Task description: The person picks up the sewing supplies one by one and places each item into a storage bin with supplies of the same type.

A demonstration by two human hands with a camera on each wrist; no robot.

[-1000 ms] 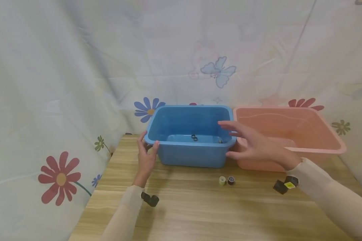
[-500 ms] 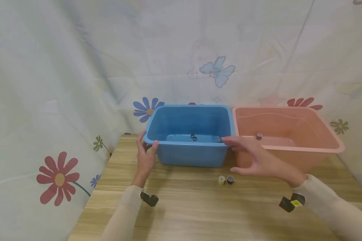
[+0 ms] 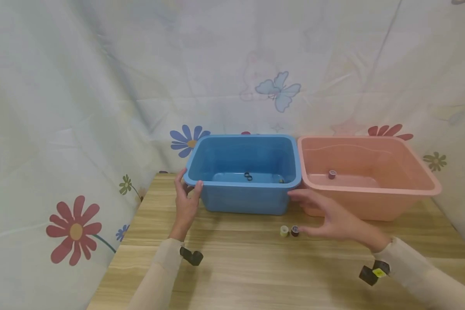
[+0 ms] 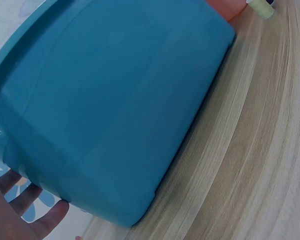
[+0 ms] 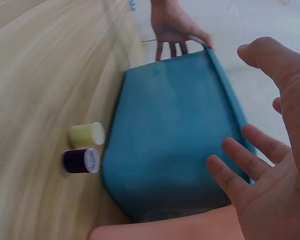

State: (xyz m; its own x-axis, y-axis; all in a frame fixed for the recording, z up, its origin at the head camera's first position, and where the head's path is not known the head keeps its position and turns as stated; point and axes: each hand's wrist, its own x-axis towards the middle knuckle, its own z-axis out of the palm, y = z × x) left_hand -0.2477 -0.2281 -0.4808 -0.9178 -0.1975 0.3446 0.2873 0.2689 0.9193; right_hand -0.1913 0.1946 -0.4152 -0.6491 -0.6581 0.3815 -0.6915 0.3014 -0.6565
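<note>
My left hand (image 3: pixel 187 206) grips the left front corner of the blue plastic bin (image 3: pixel 244 200), thumb over the front rim and fingers along the side, as the left wrist view also shows. My right hand (image 3: pixel 335 217) is held with thumb and fingers spread, nothing between them, in front of where the two bins meet. Two thread spools stand on the table by its thumb: a pale yellow spool (image 3: pixel 284 231) and a dark purple spool (image 3: pixel 295 230). In the right wrist view the yellow spool (image 5: pixel 87 134) and purple spool (image 5: pixel 80 161) lie well away from the fingers.
A pink bin (image 3: pixel 372 189) stands right against the blue one, with one dark spool (image 3: pixel 332 174) inside. Small dark rings (image 3: pixel 248 176) and another small item (image 3: pixel 281 181) lie in the blue bin. A flowered curtain (image 3: pixel 224 64) hangs behind the wooden table (image 3: pixel 236 267).
My right hand has come down from the blue bin's right rim toward the two spools on the table. The spool in the pink bin has come into view. My left hand stays put.
</note>
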